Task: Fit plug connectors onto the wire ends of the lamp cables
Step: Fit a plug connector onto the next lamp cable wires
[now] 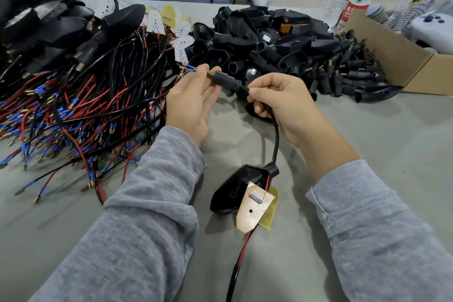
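In the middle of the frame the ribbed black plastic plug connector is lying with its long axis running from upper left to lower right, bridging the two hands. The left hand, fingers nearly straight, is pinching the blue-sleeved wire ends at its upper-left tip, while the right hand is pinching the black lamp cable at the connector's lower-right end. Piles are crowding the left and top of the frame, and the grey table mat below the hands is giving room

You are at a bench in a small assembly workshop. A tangle of red and black wires covers the grey table, beside a heap of black plastic housings and a cardboard box of parts.
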A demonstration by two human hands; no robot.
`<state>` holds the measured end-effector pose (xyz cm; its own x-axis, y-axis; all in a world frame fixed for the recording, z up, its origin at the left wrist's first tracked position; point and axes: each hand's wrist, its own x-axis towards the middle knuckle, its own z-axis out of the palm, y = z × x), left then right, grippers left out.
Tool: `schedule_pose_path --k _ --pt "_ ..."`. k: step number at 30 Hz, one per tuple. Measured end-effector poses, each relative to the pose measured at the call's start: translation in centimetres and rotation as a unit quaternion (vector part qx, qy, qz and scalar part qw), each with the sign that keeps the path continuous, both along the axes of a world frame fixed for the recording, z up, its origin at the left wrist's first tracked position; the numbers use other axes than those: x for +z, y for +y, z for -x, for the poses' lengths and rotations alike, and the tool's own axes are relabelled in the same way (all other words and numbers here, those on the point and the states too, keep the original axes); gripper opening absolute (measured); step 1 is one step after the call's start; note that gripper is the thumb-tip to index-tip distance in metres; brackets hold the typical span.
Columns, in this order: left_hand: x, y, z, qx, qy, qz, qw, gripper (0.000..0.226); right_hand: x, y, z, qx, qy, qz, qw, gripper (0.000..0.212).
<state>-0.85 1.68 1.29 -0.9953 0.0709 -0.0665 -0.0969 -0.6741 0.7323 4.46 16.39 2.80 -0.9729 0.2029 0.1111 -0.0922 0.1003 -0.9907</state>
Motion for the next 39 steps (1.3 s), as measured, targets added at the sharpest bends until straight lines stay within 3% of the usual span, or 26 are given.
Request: schedule_pose_path --k 4,15,33,39 --pt "-0.15 -0.18 0.24 -0.015 -0.005 -0.002 1.0 0.011 0.0 0.03 0.05 -0.001 -0.002 -0.002 1.0 0.013" --pt "-0.08 0.03 -0.23 0.006 0.041 0.123 0.992 0.012 0.12 -0.09 -0.09 0.017 -0.002 0.041 0.999 0.013" --pt "-0.28 -0.13 -0.24 -0.075 0.038 0.056 0.995 0.009 0.34 -0.24 -0.17 0.003 -0.022 0.03 0.999 0.014" --pt "-0.25 -0.19 -0.43 -0.081 0.052 0.11 0.989 0.012 0.32 -0.3 0.09 0.012 -0.047 0.02 0.999 0.023"
